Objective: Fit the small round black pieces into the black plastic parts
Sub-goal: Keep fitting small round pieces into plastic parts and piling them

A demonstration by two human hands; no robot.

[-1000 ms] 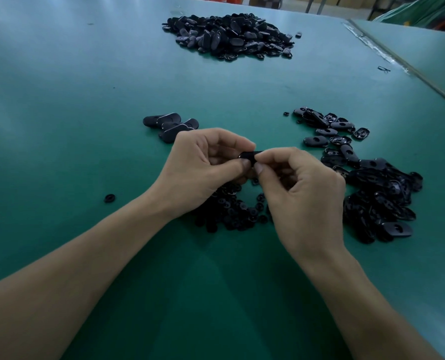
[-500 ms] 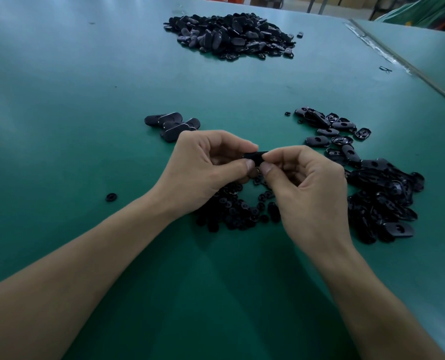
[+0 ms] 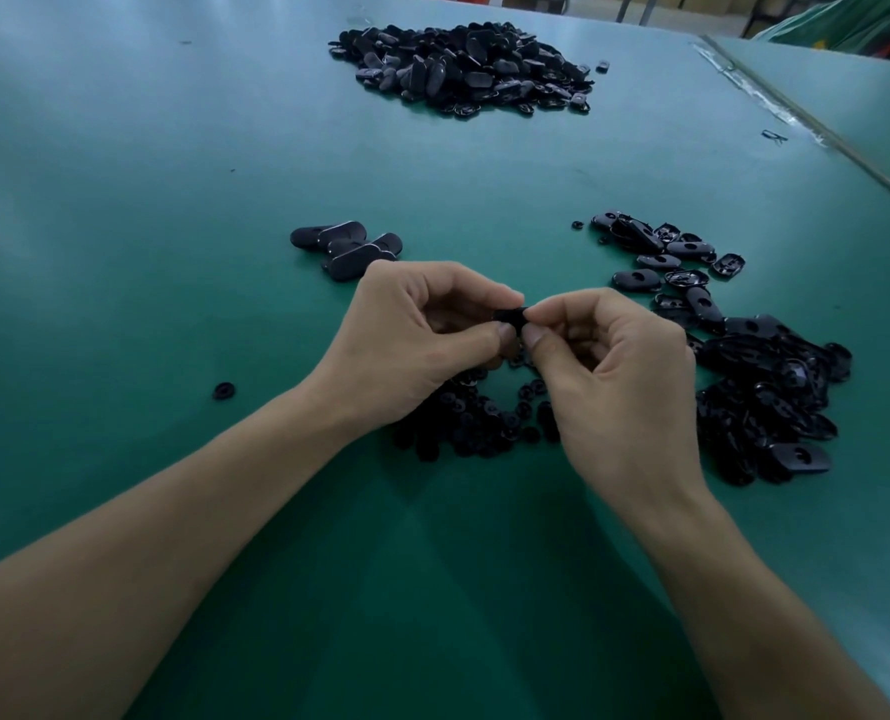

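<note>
No text, label, brand, number or sign can be read, neither on the held part point(image 3: 510, 316) nor on the table point(image 3: 147, 200)
</note>
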